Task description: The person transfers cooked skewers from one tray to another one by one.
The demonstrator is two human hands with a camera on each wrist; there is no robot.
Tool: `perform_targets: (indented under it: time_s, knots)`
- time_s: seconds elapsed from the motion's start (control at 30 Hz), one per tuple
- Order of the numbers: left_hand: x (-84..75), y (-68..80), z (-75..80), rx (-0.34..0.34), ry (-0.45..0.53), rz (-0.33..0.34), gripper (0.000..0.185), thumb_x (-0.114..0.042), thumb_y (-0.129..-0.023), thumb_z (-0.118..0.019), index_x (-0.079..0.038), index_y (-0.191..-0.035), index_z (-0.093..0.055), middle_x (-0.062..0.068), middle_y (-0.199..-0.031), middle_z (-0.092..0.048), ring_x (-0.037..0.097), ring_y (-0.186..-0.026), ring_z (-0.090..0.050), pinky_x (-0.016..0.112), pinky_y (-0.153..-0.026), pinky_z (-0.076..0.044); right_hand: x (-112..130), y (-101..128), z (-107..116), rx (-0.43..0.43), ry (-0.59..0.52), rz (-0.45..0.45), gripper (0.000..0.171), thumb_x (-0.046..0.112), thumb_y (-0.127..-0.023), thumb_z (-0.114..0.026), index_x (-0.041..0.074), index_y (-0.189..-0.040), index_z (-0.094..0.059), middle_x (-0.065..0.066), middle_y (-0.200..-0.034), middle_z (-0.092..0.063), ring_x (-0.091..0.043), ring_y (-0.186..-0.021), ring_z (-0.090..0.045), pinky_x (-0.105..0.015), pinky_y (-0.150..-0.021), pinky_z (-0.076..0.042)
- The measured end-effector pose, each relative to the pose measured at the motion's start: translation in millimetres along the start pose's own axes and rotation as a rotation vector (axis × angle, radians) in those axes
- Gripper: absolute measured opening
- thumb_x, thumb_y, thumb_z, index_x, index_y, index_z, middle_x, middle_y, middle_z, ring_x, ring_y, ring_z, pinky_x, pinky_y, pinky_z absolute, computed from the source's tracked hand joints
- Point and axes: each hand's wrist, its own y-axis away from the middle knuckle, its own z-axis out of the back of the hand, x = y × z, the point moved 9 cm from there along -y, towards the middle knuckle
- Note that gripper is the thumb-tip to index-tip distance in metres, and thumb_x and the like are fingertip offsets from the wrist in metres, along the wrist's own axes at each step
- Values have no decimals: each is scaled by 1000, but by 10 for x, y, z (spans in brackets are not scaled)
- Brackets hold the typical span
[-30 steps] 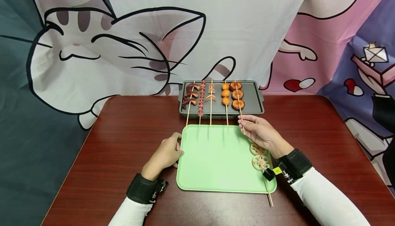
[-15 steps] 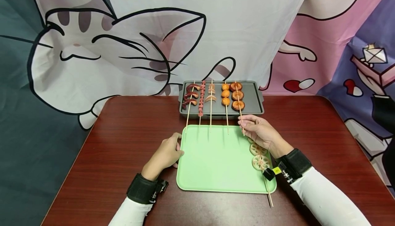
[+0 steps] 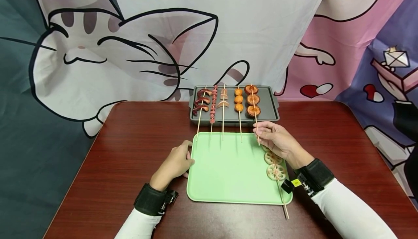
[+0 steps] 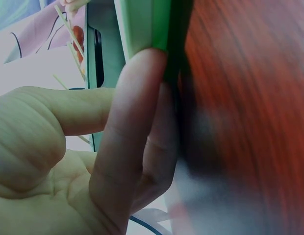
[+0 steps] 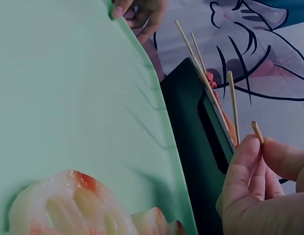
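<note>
Right grip (image 3: 277, 140) pinches skewer (image 3: 254, 114) — tip pointing away.

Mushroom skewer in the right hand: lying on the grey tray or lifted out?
Lying on it. Mushroom skewer rests across grey tray; right hand pinches its stick end.

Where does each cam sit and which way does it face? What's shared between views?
Head: worn on the head, looking forward and down at the table; shows both forearms, the left hand gripping the green tray, and the right hand pinching a skewer that reaches onto the grey tray.
Left wrist: at the left wrist, close along the palm to the green tray's edge; shows fingers.
Right wrist: at the right wrist, low across the green tray; shows fingertips on the skewer end, lotus slices.
Shared: green tray, grey tray, skewers.
</note>
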Motion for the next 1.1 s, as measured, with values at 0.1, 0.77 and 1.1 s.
perform_targets:
  time_s: [0.1, 0.77, 1.1]
  knots:
    - [0, 0, 4, 0, -2, -2, 60, 4, -95, -69, 2, -149, -43, 12, -85, -55, 22, -52, -61, 32, -45, -58, 2, 24, -25, 11, 15, -6, 19, -6, -102, -56, 6, -115, -66, 0, -97, -74, -10, -80, -71, -19, -69, -61]
    - [-15, -9, -7, 6, -8, -7, 60, 3, -95, -70, 2, -149, -42, 12, -85, -55, 22, -52, -60, 31, -45, -58, -19, 373, -137, 111, 165, -96, 17, -5, -100, -61, 6, -113, -60, 3, -99, -73, -9, -86, -71, -23, -77, -64]
    - [-11, -5, 4, 9, -10, 0, 60, 4, -95, -69, 2, -148, -42, 12, -85, -55, 22, -52, -61, 31, -46, -58, -70, 508, -218, 185, 164, -118, 16, -4, -100, -62, 6, -112, -59, 3, -98, -73, -9, -88, -71, -26, -78, -65]
